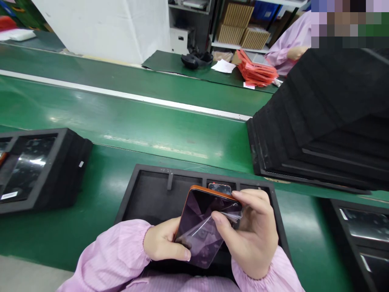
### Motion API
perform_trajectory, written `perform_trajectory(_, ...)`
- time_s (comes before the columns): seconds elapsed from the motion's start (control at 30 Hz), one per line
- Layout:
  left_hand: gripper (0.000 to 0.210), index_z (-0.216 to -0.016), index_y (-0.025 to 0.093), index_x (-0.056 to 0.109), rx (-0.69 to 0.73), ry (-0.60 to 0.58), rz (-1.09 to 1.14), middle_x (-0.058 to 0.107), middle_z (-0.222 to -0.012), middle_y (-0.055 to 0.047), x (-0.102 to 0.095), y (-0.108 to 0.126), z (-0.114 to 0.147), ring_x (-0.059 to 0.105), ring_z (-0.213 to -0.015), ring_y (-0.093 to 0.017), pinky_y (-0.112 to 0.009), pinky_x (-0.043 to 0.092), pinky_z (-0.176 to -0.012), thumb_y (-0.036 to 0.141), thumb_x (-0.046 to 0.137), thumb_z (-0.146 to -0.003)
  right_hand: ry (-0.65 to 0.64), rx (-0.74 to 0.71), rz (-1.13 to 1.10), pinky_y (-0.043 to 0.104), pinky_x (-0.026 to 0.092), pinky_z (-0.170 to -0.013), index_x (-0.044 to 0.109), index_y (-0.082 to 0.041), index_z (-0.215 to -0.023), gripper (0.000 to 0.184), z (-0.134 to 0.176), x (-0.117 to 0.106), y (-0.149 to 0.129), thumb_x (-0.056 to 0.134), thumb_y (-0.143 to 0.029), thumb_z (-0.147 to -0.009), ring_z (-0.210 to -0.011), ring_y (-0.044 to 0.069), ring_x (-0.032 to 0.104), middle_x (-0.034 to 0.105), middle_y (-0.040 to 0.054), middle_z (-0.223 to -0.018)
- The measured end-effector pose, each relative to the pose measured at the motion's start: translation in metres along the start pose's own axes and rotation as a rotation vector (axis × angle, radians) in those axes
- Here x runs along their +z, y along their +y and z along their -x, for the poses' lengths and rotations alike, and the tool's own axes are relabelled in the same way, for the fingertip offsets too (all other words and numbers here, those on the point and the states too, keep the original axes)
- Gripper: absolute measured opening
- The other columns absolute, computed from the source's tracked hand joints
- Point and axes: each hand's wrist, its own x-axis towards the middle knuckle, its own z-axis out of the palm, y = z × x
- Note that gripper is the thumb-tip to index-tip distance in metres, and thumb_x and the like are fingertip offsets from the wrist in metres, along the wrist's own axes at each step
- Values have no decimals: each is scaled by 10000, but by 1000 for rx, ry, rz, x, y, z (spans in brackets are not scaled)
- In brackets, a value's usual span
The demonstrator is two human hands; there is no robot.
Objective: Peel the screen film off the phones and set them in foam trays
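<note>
My left hand [162, 242] is closed around the lower left side of a smartphone [194, 207] with an orange frame and a dark, glossy screen. Its thumb lies across the bottom of the screen side. A clear protective film [233, 215] stands crumpled and lifted at the phone's upper right corner. My right hand [255, 233] pinches that film, thumb over the screen and fingertips by the phone's top edge. Below the phone is a black foam tray [126, 198] with compartments. A small dark glossy piece [219, 188] shows in one of them, partly hidden by the phone.
A tall stack of black foam trays [322, 113] stands at right. More trays holding dark glossy panels lie at left [65, 170] and far right [340, 243]. Beyond the green workbench [127, 125] are red pouches [258, 71] and a co-worker's pink sleeve [288, 36].
</note>
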Motion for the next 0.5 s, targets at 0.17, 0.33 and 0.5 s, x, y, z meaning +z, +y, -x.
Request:
perform_trajectory(0.17, 423, -1078, 141, 621, -15, 1, 13, 597, -827, -40, -2, 1, 1, 490, -710, -144, -256, 419, -675, 411, 729, -769, -5, 7, -24, 335, 451, -730, 565, -214, -1108, 360, -1, -1, -2, 733, -223, -789, -891, 187, 529, 532, 44, -954)
perform_trajectory(0.33, 389, -1009, 154, 625, -39, 114, 95, 608, -807, -8, 1, -1, -3, 497, -694, -130, -231, 406, -653, 184, 743, -640, -9, 109, -88, 324, 462, -780, 557, -240, -1173, 448, -1, 4, 11, 758, -252, -772, -928, 179, 537, 541, 44, -1014)
perform_trajectory(0.5, 433, -917, 177, 615, 39, 653, 383, 576, -649, 41, 4, -5, -17, 480, -590, -119, -205, 370, -540, 80, 560, -499, -383, 608, -750, 405, 515, -839, 452, -238, -1372, 578, 15, 35, 35, 379, -623, -947, -951, 202, 598, 599, 102, -1141)
